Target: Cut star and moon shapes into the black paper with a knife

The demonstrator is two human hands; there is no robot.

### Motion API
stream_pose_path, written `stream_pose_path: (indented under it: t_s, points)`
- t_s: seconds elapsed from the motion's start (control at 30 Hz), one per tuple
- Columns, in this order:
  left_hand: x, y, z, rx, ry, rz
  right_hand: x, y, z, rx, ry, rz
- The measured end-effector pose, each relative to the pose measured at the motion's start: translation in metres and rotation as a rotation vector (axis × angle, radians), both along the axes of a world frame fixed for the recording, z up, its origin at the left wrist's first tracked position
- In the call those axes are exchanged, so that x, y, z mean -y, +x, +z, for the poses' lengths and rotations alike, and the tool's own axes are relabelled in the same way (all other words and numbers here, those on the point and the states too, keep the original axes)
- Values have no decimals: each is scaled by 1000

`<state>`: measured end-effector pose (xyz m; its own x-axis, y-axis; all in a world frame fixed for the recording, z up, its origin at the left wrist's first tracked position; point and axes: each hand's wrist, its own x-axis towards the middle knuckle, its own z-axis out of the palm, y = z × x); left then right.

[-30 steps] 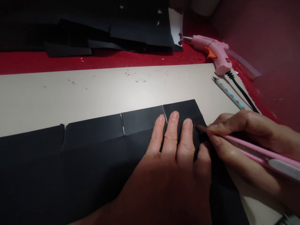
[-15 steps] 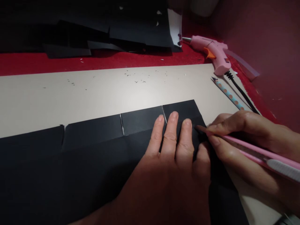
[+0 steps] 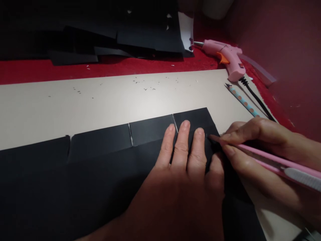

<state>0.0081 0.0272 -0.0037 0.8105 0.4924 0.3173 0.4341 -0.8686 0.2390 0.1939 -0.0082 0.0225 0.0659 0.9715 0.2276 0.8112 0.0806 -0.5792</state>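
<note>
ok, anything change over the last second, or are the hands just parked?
No visible change beyond a slight camera shift. The left hand lies flat on the black paper, fingers spread near its slit edge. The right hand keeps its grip on the pink cutter, tip at the paper's right edge. The pink glue gun and dotted pencil lie where they were.

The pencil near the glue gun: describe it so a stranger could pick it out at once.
Start at the pale board that lies on the red cloth. At its far right edge, beside the pink glue gun and its black cord, lies the pencil. It alone is light blue with pinkish dots.
</note>
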Motion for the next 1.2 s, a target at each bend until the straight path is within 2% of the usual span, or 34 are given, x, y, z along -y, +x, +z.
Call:
stream_pose_path:
  t_s: [0.03, 0.07, 0.17, 0.37, 0.7, 1.2]
  points:
    - [0, 0, 0, 4, -3, 2, 0, -2, 1, -17, -11, -33]
    - [-1, 1, -1, 8, -5, 2, 0, -3, 3, -56, -85, -121]
    - [-2, 2, -1, 12, -6, 0, -1, -7, 7, -144, -101, -189]
    - [-2, 1, -1, 27, 0, 7, -5, -4, 10, -296, -174, -187]
    - [-2, 0, 0, 10, 11, 0, -6, 8, 9, -392, -154, -66]
    - [-3, 1, 0, 0, 9, 1, -10, 2, 7, -512, -243, -140]
